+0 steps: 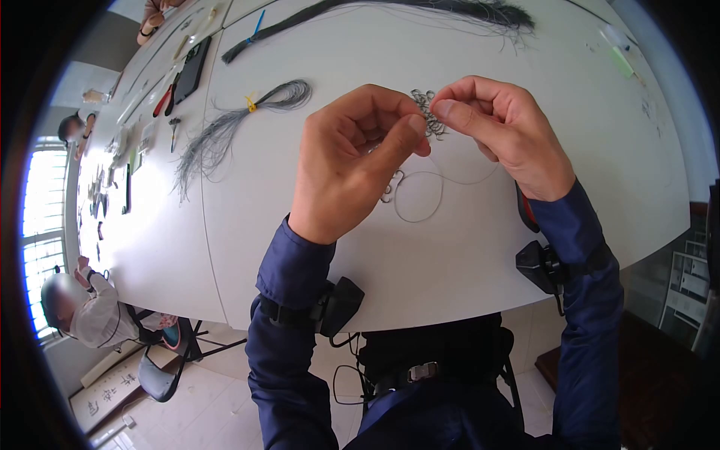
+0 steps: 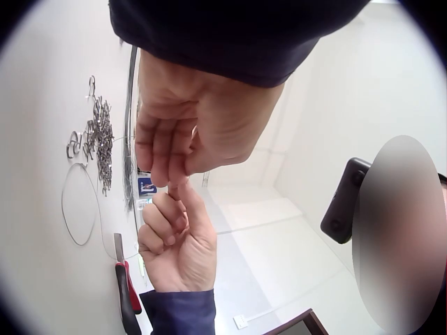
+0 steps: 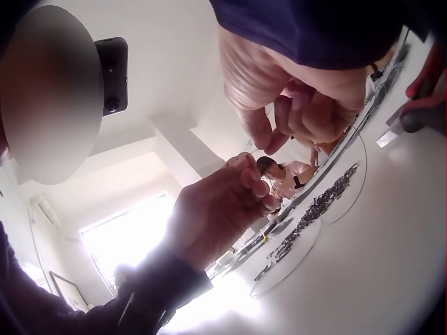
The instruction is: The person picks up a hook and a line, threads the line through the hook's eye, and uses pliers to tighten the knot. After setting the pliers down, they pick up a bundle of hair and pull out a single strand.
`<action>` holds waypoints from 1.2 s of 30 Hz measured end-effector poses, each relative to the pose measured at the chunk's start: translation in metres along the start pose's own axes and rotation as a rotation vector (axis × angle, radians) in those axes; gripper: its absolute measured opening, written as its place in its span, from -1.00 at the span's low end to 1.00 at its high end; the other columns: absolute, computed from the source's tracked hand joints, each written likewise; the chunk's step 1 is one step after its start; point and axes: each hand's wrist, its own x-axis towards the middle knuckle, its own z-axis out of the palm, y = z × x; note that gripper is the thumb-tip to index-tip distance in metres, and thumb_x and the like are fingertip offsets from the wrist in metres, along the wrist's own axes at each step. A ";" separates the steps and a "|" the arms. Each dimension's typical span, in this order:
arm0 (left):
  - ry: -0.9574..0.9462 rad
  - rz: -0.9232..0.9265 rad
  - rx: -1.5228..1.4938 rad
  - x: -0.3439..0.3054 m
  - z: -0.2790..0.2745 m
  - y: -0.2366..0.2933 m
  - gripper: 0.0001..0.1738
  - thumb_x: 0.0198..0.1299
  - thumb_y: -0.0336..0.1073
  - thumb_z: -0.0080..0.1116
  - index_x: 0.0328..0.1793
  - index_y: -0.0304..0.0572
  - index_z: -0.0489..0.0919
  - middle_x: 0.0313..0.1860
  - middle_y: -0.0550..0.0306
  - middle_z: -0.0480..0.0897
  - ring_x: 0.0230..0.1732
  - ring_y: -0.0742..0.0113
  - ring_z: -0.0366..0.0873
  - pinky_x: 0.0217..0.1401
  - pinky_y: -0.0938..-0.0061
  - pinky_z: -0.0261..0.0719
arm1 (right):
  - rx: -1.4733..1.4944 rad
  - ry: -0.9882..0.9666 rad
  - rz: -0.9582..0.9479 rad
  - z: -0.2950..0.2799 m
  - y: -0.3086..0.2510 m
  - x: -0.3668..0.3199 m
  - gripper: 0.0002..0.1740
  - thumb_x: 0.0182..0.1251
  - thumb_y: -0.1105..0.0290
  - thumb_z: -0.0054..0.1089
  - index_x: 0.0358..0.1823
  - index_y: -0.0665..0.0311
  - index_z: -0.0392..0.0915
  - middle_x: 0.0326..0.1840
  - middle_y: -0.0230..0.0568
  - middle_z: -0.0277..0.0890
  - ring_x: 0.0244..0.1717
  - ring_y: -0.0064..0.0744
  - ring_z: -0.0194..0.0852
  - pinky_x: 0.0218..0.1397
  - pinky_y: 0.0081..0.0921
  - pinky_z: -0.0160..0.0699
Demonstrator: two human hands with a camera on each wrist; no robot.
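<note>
Both hands are raised over the table with their fingertips close together. My left hand pinches with thumb against fingers, and my right hand pinches opposite it. A thin grey line trails below them in a loose loop, its ends running up towards the fingers. Whatever lies between the fingertips is mostly hidden, and I cannot tell whether a small hook is there. Beneath the hands lies a pile of small dark metal hooks, with a few loose hooks nearer me.
Red-and-black handled pliers lie by my right forearm. Further off are a grey line bundle with a yellow tie and a long dark bundle. A black tray-like object lies at left. Another person sits at the left.
</note>
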 end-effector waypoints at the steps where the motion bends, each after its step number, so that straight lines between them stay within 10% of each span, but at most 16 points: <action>1: 0.005 -0.018 -0.014 0.000 0.000 0.001 -0.85 0.37 -0.40 0.24 -0.10 -0.40 0.61 -0.34 0.13 0.72 -0.28 0.51 0.64 -0.21 0.64 0.55 | 0.017 -0.005 0.003 0.000 0.000 0.000 -0.74 0.42 0.30 0.29 -0.07 0.38 0.70 -0.35 -0.42 0.64 -0.28 -0.73 0.51 -0.09 -0.71 0.49; 12: 0.074 0.025 -0.048 -0.001 0.003 0.004 -0.83 0.37 -0.41 0.22 -0.07 -0.43 0.60 -0.32 0.07 0.71 -0.25 0.44 0.68 -0.14 0.59 0.60 | 0.043 -0.005 -0.042 0.006 0.005 -0.001 -0.74 0.40 0.28 0.32 -0.09 0.35 0.71 -0.46 -0.55 0.56 -0.54 -0.82 0.15 -0.49 -0.72 0.07; 21: 0.205 0.089 0.033 0.001 0.007 0.001 -0.89 0.30 -0.50 0.24 -0.13 -0.46 0.61 -0.32 0.08 0.71 -0.26 0.42 0.69 -0.11 0.58 0.62 | -0.206 0.168 -0.180 0.018 0.004 -0.006 -0.84 0.33 0.40 0.32 -0.16 0.33 0.71 -0.69 -0.63 0.10 -0.60 -0.79 0.00 -0.51 -0.66 0.08; 36: 0.194 0.280 0.580 0.001 0.006 -0.012 -0.92 0.23 -0.53 0.27 -0.17 -0.36 0.64 -0.33 0.11 0.73 -0.26 0.38 0.69 -0.11 0.53 0.61 | -0.570 0.211 -0.460 0.020 0.000 -0.010 -0.90 0.28 0.48 0.34 -0.21 0.29 0.64 -0.67 -0.29 0.24 -0.66 -0.48 0.11 -0.54 -0.48 0.21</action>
